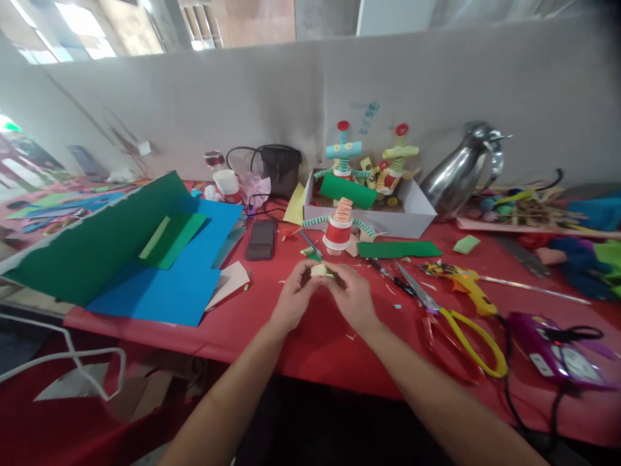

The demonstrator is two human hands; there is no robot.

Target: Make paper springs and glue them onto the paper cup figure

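Note:
Between the fingertips of both hands is a small pale yellow folded paper piece point(319, 270), with a bit of green at its lower edge. My left hand point(295, 294) grips it from the left, and my right hand point(352, 294) from the right. Just beyond them stands a red and white paper cup figure point(338, 233), upright, with folded green-and-white paper arms and an orange folded paper strip on top. A small yellow-green folded strip point(307, 251) lies on the table past my left fingers.
Right of my hands lie large scissors point(451, 330), a yellow glue gun point(468, 285) and a green paper strip point(400, 249). Behind, a white box point(412, 220) holds paper figures beside a metal jug point(463, 171). Blue card point(155, 291) and a dark phone-like device point(261, 239) lie left.

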